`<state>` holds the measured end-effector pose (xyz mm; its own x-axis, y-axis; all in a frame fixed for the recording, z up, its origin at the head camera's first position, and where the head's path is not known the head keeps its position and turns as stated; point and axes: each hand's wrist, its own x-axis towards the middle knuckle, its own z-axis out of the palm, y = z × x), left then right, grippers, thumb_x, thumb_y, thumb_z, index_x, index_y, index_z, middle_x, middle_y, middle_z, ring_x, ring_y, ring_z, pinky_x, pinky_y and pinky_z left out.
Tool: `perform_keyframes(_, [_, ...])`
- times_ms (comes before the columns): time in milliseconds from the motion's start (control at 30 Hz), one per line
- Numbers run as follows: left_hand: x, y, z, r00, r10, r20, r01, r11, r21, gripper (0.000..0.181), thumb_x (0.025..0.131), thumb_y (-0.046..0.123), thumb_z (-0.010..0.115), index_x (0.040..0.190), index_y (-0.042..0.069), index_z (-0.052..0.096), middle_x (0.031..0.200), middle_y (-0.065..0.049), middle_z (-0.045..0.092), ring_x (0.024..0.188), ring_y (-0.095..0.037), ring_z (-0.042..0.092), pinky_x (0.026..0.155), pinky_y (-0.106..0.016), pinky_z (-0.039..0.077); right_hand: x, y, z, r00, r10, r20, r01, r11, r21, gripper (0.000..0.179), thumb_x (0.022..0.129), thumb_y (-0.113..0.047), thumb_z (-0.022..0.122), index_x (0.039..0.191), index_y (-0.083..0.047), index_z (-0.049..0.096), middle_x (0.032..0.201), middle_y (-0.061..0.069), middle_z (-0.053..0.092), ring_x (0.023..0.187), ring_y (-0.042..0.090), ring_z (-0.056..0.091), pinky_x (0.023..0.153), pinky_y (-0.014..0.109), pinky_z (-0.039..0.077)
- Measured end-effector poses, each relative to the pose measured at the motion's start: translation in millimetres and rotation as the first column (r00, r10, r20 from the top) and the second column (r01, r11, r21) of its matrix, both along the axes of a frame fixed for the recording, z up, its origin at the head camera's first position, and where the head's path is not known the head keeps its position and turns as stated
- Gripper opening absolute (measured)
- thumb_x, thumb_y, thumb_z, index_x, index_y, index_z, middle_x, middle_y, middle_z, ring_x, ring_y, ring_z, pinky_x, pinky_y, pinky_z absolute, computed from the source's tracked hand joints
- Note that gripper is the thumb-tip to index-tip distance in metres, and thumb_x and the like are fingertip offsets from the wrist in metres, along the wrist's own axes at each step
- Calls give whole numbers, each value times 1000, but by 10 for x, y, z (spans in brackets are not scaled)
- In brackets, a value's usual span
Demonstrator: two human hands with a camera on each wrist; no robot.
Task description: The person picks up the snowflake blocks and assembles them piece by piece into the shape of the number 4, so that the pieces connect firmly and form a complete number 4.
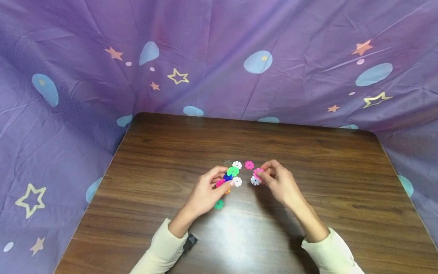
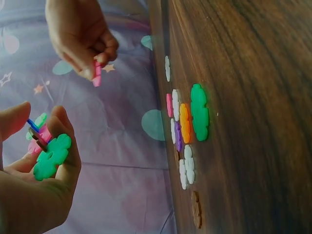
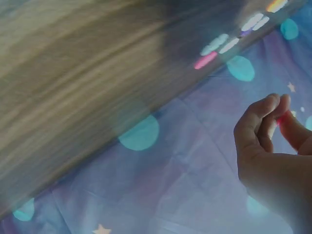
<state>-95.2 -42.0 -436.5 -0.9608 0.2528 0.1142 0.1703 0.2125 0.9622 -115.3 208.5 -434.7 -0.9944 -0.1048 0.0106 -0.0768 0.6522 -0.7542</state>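
My left hand [image 1: 205,192] grips a small joined cluster of notched plastic discs, raised above the table. A bright green disc [image 1: 233,171], a blue disc [image 1: 227,177] and a pink disc [image 1: 220,183] show in it; the left wrist view adds a darker green disc [image 2: 52,158] and a brown disc [image 2: 37,138] set edgewise. Across from it, my right hand [image 1: 283,184] pinches a single pink disc [image 2: 97,74] between thumb and fingertips, apart from the cluster. In the right wrist view the fingers mostly hide this disc.
Loose discs lie on the wooden table [image 1: 157,160] under and between the hands: white [image 1: 237,165], pink [image 1: 249,165], green [image 1: 219,204], and several others, including orange [image 2: 185,123] and purple [image 2: 178,136]. A purple patterned cloth [image 1: 212,49] hangs around the table's far and side edges.
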Motion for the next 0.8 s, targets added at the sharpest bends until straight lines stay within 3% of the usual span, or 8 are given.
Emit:
perform_keyframes(100, [4, 8, 0, 1000, 0, 8, 0, 1000, 12, 34, 92, 11, 76, 125, 5, 67, 111, -17, 75, 96, -23, 73, 81, -23, 60, 31, -45, 64, 1000, -6, -1, 6, 999, -44, 15, 101, -20, 66, 110, -9, 61, 75, 7, 69, 69, 17, 64, 60, 24, 48])
perform_keyframes(400, [16, 18, -9, 1000, 6, -20, -5, 999, 34, 34, 91, 9, 76, 125, 9, 69, 109, -15, 76, 86, -12, 71, 70, -20, 58, 102, -142, 199, 998, -26, -55, 21, 995, -95, 17, 102, -19, 66, 115, -10, 61, 72, 3, 68, 56, 4, 52, 51, 25, 42])
perform_keyframes(600, [16, 23, -14, 997, 34, -67, -32, 999, 31, 32, 91, 8, 77, 122, 8, 71, 105, -13, 77, 86, -12, 71, 71, -21, 58, 145, -195, 268, 989, -40, -141, 29, 996, -82, 17, 102, -15, 64, 118, -9, 60, 73, 7, 68, 57, 5, 50, 53, 25, 42])
perform_keyframes(800, [18, 29, -14, 996, 54, -72, -52, 998, 26, 32, 89, 10, 79, 121, 10, 72, 102, -11, 77, 83, -13, 69, 68, -21, 57, 208, -265, 350, 985, -41, -170, 24, 994, -105, 17, 104, -13, 61, 121, -10, 59, 80, 5, 72, 61, 8, 58, 56, 24, 45])
